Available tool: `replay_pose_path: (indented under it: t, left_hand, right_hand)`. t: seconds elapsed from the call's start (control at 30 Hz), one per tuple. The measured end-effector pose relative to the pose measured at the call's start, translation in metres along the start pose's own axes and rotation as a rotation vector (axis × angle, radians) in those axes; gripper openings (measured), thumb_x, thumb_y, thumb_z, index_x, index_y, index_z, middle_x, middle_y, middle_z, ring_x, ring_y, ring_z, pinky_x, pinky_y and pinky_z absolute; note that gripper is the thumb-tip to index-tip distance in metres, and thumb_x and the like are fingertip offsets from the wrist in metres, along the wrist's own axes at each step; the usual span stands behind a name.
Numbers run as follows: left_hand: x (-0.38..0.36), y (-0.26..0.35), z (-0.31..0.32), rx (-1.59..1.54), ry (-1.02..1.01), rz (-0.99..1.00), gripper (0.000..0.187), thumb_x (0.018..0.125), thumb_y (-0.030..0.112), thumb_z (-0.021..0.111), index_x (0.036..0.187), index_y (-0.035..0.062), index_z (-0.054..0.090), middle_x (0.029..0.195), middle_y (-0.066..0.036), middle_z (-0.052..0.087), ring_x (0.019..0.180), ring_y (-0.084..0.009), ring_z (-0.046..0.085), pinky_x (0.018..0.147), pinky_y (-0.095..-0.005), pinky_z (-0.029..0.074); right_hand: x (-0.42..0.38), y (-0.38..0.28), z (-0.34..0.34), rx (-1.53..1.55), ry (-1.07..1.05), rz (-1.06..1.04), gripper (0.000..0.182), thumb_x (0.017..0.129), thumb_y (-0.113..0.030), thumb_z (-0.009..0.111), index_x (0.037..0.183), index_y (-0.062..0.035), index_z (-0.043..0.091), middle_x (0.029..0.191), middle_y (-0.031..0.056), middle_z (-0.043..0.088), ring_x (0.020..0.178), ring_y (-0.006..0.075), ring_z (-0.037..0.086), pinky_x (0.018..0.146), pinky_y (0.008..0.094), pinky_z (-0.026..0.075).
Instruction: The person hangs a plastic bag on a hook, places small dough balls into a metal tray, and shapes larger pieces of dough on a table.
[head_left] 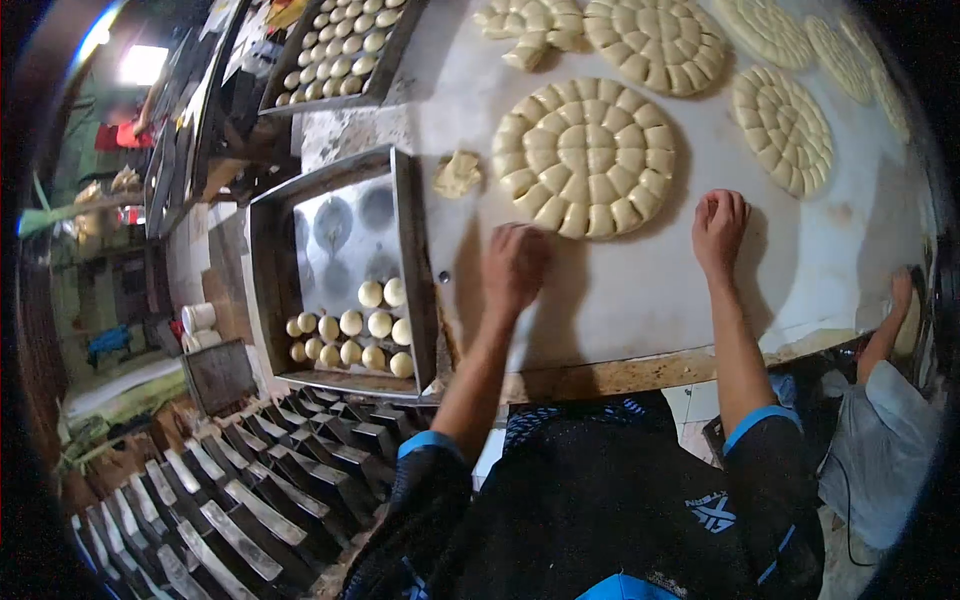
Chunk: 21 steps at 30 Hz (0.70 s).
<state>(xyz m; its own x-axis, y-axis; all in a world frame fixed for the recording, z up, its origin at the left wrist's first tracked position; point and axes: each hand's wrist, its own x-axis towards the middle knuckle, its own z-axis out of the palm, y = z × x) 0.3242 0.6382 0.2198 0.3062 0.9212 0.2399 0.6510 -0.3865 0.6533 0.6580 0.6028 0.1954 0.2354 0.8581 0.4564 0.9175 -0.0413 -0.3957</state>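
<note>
Cut dough disc [585, 158], flat on table [640, 300], slightly longer sideways

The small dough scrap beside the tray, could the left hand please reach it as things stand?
Probably yes: the left hand is near the dough scrap, with only bare tabletop visible between them.

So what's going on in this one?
A person is at a pale tabletop holding several dough rounds divided into chunks. Their left hand is at the near edge of the closest round; whether it touches is unclear. The right hand, fingers curled, sits apart from that round. To the left, a metal tray is partly filled with dough balls.
</note>
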Motion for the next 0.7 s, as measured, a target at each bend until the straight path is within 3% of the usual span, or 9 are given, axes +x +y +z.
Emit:
replay_pose_path:
  t: [0.07,0.13,0.2,0.27,0.37,0.43,0.5,0.57,0.7]
  left_hand:
    - [-0.018,0.018,0.006,-0.271,-0.045,-0.077,0.034,0.067,0.009,0.076,0.098,0.0081,0.062,0.096,-0.011,0.063,0.093,-0.0326,0.060,0.080,-0.0393,0.048]
    - [-0.063,0.007,0.021,-0.415,-0.241,-0.116,0.035,0.080,0.010,0.064,0.115,0.0080,0.062,0.117,-0.014,0.061,0.107,-0.0286,0.057,0.095,-0.0382,0.044]
    - [-0.108,0.000,-0.005,-0.113,-0.298,0.183,0.041,0.089,0.012,0.059,0.128,0.0039,0.054,0.121,-0.017,0.059,0.113,-0.0337,0.054,0.106,-0.0385,0.040]
    - [-0.121,-0.003,-0.054,0.030,-0.520,0.094,0.041,0.089,0.010,0.058,0.129,0.0040,0.053,0.120,-0.019,0.058,0.119,-0.0330,0.051,0.104,-0.0375,0.041]
    - [-0.091,-0.008,-0.149,-0.342,-0.371,-0.131,0.042,0.084,0.002,0.062,0.126,0.0035,0.054,0.118,-0.017,0.059,0.112,-0.0347,0.055,0.096,-0.0385,0.047]
    - [-0.071,-0.048,-0.185,-0.223,0.003,0.039,0.046,0.076,-0.002,0.069,0.120,0.0049,0.058,0.111,-0.019,0.061,0.102,-0.0346,0.060,0.089,-0.0379,0.049]
    - [-0.041,-0.099,-0.212,-0.124,0.093,-0.055,0.046,0.074,-0.003,0.071,0.117,0.0038,0.059,0.105,-0.019,0.063,0.091,-0.0358,0.064,0.079,-0.0402,0.052]
    - [-0.018,-0.158,-0.219,-0.062,0.043,-0.159,0.033,0.075,0.010,0.074,0.106,0.0035,0.064,0.103,-0.019,0.062,0.093,-0.0396,0.062,0.078,-0.0414,0.052]
    - [-0.019,-0.212,-0.205,0.106,-0.060,0.032,0.032,0.077,0.013,0.072,0.108,0.0069,0.064,0.099,-0.017,0.062,0.094,-0.0391,0.059,0.083,-0.0458,0.048]
  right_hand:
    - [-0.014,-0.026,0.011,0.160,0.017,0.211,0.011,0.088,-0.010,0.058,0.090,-0.0008,0.053,0.092,0.0181,0.052,0.088,0.0391,0.050,0.080,0.0488,0.040]
    - [-0.043,-0.041,-0.006,0.116,-0.083,0.091,0.012,0.087,-0.009,0.058,0.094,0.0005,0.055,0.096,0.0173,0.055,0.094,0.0390,0.052,0.086,0.0469,0.042]
    - [-0.064,-0.042,-0.034,0.096,-0.209,0.011,0.012,0.088,-0.010,0.057,0.095,-0.0002,0.057,0.104,0.0182,0.057,0.102,0.0373,0.053,0.092,0.0446,0.041]
    - [-0.068,-0.038,-0.067,0.102,-0.348,0.350,0.016,0.088,-0.017,0.060,0.094,-0.0026,0.062,0.087,0.0153,0.062,0.090,0.0349,0.061,0.080,0.0425,0.048]
    - [-0.080,-0.016,-0.073,-0.044,-0.566,0.563,0.018,0.090,-0.021,0.060,0.097,-0.0042,0.065,0.078,0.0095,0.063,0.082,0.0297,0.064,0.068,0.0388,0.052]
    - [-0.078,-0.066,-0.057,0.550,-0.568,0.856,0.022,0.094,-0.023,0.057,0.103,-0.0041,0.064,0.090,0.0062,0.064,0.089,0.0221,0.063,0.067,0.0350,0.055]
    - [-0.048,-0.176,-0.029,0.873,-0.506,0.707,0.025,0.097,-0.024,0.054,0.109,-0.0027,0.062,0.102,0.0054,0.061,0.095,0.0179,0.061,0.071,0.0345,0.057]
    - [-0.012,-0.294,-0.015,0.738,-0.514,0.262,0.028,0.096,-0.020,0.056,0.113,0.0016,0.058,0.108,0.0085,0.060,0.101,0.0185,0.059,0.084,0.0342,0.054]
    - [0.025,-0.408,0.061,0.650,-0.431,-0.461,0.028,0.080,-0.012,0.070,0.105,-0.0031,0.061,0.102,0.0153,0.062,0.102,0.0319,0.062,0.088,0.0379,0.052]
